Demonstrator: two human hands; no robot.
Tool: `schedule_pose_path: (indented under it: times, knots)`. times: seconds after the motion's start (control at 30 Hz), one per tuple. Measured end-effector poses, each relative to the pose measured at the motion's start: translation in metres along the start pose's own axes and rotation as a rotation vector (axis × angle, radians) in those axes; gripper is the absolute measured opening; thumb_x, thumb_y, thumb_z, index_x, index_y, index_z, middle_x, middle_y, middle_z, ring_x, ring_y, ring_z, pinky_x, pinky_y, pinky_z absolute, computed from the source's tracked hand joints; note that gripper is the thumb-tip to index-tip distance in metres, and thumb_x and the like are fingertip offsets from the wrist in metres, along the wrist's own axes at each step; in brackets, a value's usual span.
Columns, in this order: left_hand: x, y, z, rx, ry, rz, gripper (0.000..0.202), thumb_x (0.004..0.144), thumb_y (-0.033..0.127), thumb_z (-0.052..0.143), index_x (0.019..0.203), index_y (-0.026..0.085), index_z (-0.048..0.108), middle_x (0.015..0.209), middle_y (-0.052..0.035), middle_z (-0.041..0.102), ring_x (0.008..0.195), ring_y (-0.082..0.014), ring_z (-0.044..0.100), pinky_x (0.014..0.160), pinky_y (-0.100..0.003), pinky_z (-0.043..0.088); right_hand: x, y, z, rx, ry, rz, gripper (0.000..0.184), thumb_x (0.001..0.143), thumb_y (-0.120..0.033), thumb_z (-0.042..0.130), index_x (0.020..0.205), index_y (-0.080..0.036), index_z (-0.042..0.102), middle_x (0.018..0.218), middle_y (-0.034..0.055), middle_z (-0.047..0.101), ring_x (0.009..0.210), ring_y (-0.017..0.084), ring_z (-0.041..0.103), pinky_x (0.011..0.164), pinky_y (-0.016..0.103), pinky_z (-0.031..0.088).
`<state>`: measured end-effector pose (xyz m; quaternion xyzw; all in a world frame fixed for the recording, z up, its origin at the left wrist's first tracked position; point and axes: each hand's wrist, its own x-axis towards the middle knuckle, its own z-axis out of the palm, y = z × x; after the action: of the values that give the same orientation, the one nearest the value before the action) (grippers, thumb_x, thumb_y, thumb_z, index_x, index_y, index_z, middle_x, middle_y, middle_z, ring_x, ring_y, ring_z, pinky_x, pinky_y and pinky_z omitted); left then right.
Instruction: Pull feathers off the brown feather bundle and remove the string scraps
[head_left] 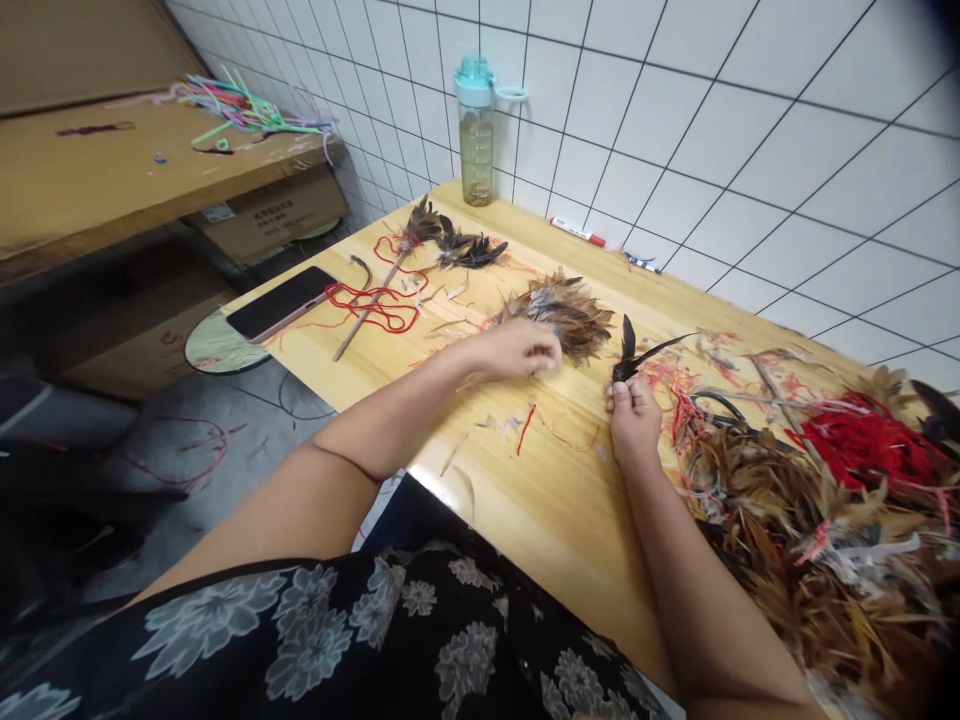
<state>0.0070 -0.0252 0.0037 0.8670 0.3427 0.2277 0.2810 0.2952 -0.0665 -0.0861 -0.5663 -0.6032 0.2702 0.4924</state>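
My right hand is closed, pinching several black feathers by their base. Their dark tips point up and to the right. My left hand, slightly blurred, has its fingers curled in; whatever they hold, if anything, is too unclear to make out. Right beside and behind it lies a bunch of brown feathers. Farther left, a wooden stick with dark feathers at its top rests on the table, and red cord loops over it. More black feathers lie near its top.
A large heap of brown feathers and red strands covers the right side. A phone lies at the left edge. A water bottle and markers stand or lie along the tiled wall. Pipe cleaners are on another table.
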Motion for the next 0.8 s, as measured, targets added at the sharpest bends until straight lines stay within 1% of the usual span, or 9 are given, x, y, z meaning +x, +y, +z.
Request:
schedule_pose_path:
  times: [0.13, 0.27, 0.33, 0.4, 0.47, 0.5, 0.6, 0.7, 0.8]
  knots:
    - [-0.005, -0.037, -0.026, 0.231, 0.425, -0.303, 0.013, 0.098, 0.012, 0.068, 0.094, 0.019, 0.078, 0.104, -0.0094, 0.083, 0.102, -0.0263, 0.075, 0.099, -0.038, 0.055, -0.002, -0.009, 0.004, 0.039, -0.015, 0.007, 0.04, 0.094, -0.059, 0.061, 0.071, -0.027, 0.052, 0.073, -0.0002, 0.058, 0.076, 0.02, 0.053, 0.084, 0.039, 0.044]
    - [-0.015, -0.088, -0.061, 0.336, 0.716, -0.551, 0.01, 0.089, 0.013, 0.069, 0.087, 0.023, 0.071, 0.103, -0.01, 0.08, 0.103, -0.0284, 0.07, 0.103, -0.044, 0.053, -0.003, -0.015, 0.007, 0.019, -0.023, -0.006, 0.035, 0.092, -0.056, 0.059, 0.072, -0.028, 0.055, 0.072, 0.0003, 0.056, 0.077, 0.022, 0.053, 0.085, 0.042, 0.046]
    - [-0.016, -0.115, -0.078, 0.358, 0.771, -0.635, 0.009, 0.086, 0.019, 0.069, 0.08, 0.025, 0.065, 0.095, -0.0086, 0.076, 0.101, -0.028, 0.066, 0.101, -0.045, 0.049, -0.002, -0.017, 0.008, 0.007, -0.021, -0.025, 0.033, 0.091, -0.054, 0.059, 0.071, -0.029, 0.055, 0.072, 0.001, 0.055, 0.079, 0.023, 0.054, 0.086, 0.043, 0.049]
    - [-0.014, -0.14, -0.093, 0.351, 0.782, -0.727, 0.021, 0.086, 0.029, 0.068, 0.071, 0.026, 0.054, 0.085, -0.0059, 0.068, 0.096, -0.025, 0.061, 0.095, -0.044, 0.043, -0.001, -0.018, 0.009, 0.001, -0.019, -0.039, 0.032, 0.092, -0.053, 0.058, 0.071, -0.029, 0.055, 0.072, 0.0013, 0.055, 0.079, 0.023, 0.054, 0.088, 0.044, 0.051]
    - [-0.01, -0.162, -0.102, 0.327, 0.732, -0.772, 0.043, 0.093, 0.049, 0.066, 0.065, 0.027, 0.042, 0.068, 0.0002, 0.047, 0.089, -0.0197, 0.054, 0.088, -0.042, 0.035, 0.0, -0.017, 0.01, -0.001, -0.02, -0.039, 0.031, 0.091, -0.052, 0.058, 0.071, -0.029, 0.055, 0.072, 0.0014, 0.054, 0.08, 0.023, 0.053, 0.089, 0.044, 0.051]
    - [-0.007, -0.171, -0.104, 0.309, 0.649, -0.759, 0.054, 0.094, 0.06, 0.065, 0.062, 0.027, 0.037, 0.062, 0.0027, 0.035, 0.085, -0.0172, 0.051, 0.085, -0.043, 0.03, 0.0, -0.017, 0.01, 0.003, -0.022, -0.035, 0.031, 0.091, -0.052, 0.057, 0.072, -0.029, 0.055, 0.072, 0.0013, 0.053, 0.08, 0.023, 0.053, 0.089, 0.044, 0.051]
    - [0.002, -0.191, -0.104, 0.32, 0.615, -0.674, 0.072, 0.09, 0.089, 0.052, 0.06, 0.031, 0.024, 0.058, 0.0072, 0.008, 0.076, -0.0131, 0.044, 0.084, -0.045, 0.023, 0.001, -0.016, 0.011, 0.021, -0.025, -0.028, 0.029, 0.092, -0.051, 0.057, 0.073, -0.029, 0.055, 0.073, 0.001, 0.053, 0.08, 0.023, 0.052, 0.089, 0.043, 0.05]
    - [0.007, -0.205, -0.1, 0.301, 0.663, -0.738, 0.074, 0.082, 0.1, 0.047, 0.058, 0.033, 0.026, 0.06, 0.0105, 0.003, 0.076, -0.0101, 0.043, 0.085, -0.047, 0.017, 0.001, -0.017, 0.014, 0.028, -0.009, -0.04, 0.031, 0.091, -0.052, 0.057, 0.07, -0.029, 0.052, 0.074, 0.0015, 0.053, 0.079, 0.022, 0.051, 0.086, 0.042, 0.049]
    - [0.004, -0.222, -0.105, 0.229, 0.799, -0.743, 0.068, 0.08, 0.091, 0.062, 0.06, 0.031, 0.036, 0.06, 0.0131, 0.009, 0.073, -0.0076, 0.039, 0.084, -0.047, 0.013, 0.0, -0.019, 0.016, 0.036, -0.004, -0.05, 0.033, 0.09, -0.053, 0.057, 0.069, -0.029, 0.05, 0.075, 0.0023, 0.053, 0.077, 0.022, 0.05, 0.082, 0.04, 0.048]
